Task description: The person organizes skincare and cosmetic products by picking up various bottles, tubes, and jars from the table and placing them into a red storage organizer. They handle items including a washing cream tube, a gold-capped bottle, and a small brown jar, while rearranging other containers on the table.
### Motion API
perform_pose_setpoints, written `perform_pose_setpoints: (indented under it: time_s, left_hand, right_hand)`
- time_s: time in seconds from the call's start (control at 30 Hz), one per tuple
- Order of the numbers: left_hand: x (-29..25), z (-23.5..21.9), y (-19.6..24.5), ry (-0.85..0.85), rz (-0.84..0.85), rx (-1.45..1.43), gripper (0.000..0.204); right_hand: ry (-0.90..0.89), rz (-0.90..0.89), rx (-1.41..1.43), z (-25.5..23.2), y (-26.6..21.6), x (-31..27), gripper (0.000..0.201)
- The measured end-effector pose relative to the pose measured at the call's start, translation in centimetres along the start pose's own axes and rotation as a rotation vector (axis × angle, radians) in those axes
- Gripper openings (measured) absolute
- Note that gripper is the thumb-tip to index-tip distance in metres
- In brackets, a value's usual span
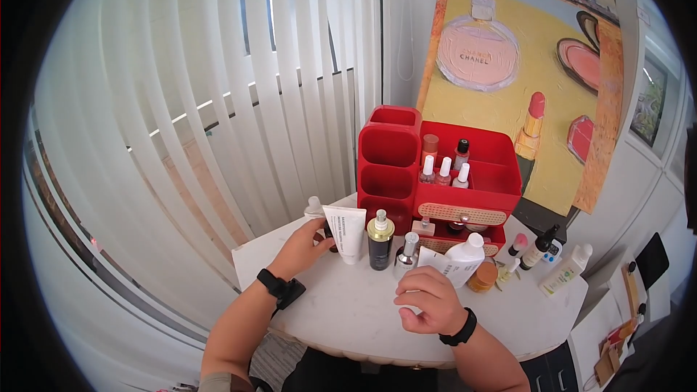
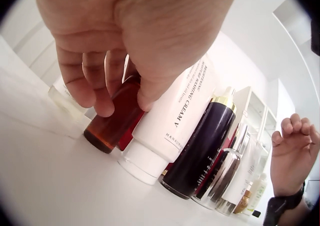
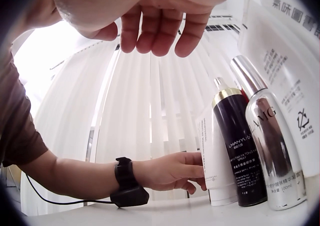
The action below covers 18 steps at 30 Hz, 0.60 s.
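Note:
My left hand (image 1: 296,252) is at the left end of a row of cosmetics, with fingers and thumb pinching a brown glass bottle (image 2: 119,120). Right beside it stands a white washing cream tube (image 1: 350,238), cap down. Then come a black spray bottle (image 1: 380,245) with a gold collar and a silver bottle (image 1: 407,254). My right hand (image 1: 431,300) hovers over the front of the table, its fingers loosely bent and holding nothing. Behind the left hand, a clear bottle (image 1: 314,207) is partly hidden.
A red organizer (image 1: 468,196) with several nail polish bottles (image 1: 444,171) stands at the back of the white table (image 1: 327,319). Right of centre are a white bottle (image 1: 467,250), an amber jar (image 1: 483,276) and a lotion bottle (image 1: 566,271). Vertical blinds (image 1: 218,101) hang at left.

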<state>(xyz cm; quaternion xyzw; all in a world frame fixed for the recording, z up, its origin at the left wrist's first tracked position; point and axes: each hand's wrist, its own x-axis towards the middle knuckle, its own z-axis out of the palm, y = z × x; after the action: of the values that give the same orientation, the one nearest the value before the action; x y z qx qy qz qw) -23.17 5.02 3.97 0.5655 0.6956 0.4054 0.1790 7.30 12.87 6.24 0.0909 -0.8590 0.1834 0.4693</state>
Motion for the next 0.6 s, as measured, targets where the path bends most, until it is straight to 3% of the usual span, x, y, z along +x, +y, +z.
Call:
perform_pose_setpoints:
  time_s: [0.6]
  left_hand:
    - [0.43, -0.01, -0.18, -0.054, 0.034, -0.013, 0.043]
  right_hand:
    - [-0.037, 0.015, -0.006, 0.31, 0.13, 0.04, 0.024]
